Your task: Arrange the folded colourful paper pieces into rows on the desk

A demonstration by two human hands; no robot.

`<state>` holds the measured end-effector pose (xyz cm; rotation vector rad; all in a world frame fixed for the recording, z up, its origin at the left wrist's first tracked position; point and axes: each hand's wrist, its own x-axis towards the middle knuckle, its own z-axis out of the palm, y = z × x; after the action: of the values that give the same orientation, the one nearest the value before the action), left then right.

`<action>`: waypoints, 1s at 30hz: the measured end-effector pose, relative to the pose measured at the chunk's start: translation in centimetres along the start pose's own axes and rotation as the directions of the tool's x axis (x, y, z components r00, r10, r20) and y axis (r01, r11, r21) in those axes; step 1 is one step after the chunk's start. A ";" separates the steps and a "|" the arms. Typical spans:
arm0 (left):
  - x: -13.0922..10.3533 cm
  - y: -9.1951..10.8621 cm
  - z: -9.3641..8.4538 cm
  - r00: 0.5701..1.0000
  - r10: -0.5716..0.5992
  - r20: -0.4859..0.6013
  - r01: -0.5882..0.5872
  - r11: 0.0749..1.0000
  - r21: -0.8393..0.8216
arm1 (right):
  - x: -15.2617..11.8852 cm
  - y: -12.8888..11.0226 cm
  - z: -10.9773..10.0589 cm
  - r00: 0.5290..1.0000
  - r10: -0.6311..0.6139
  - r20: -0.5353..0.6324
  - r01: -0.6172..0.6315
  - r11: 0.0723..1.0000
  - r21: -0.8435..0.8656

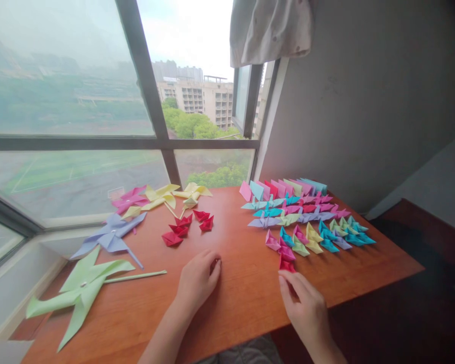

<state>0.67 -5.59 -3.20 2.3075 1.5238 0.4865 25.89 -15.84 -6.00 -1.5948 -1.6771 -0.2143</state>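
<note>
My right hand pinches the near edge of a red paper boat at the front of several rows of folded boats. Just behind that one stands a magenta paper boat, with a pink paper boat beyond it. My left hand rests on the wooden table, its fingers curled in and nothing visible in them. A small group of red paper boats lies beyond the left hand, some overlapping.
Paper pinwheels, among them a green pinwheel and a lilac pinwheel, cover the left side. Paper cranes and upright folded papers line the back right. Windows rise behind the table; a grey wall stands at right.
</note>
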 end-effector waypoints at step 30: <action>0.0 0.0 0.0 1.000 0.012 -0.003 -0.012 1.000 -0.002 | -2.0 3.4 -1.2 0.973 0.212 -0.087 -0.217 0.974 -0.058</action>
<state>0.70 -5.60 -3.22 2.3172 1.5108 0.4945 29.22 -17.46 -7.75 -1.7801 -1.4377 -0.2231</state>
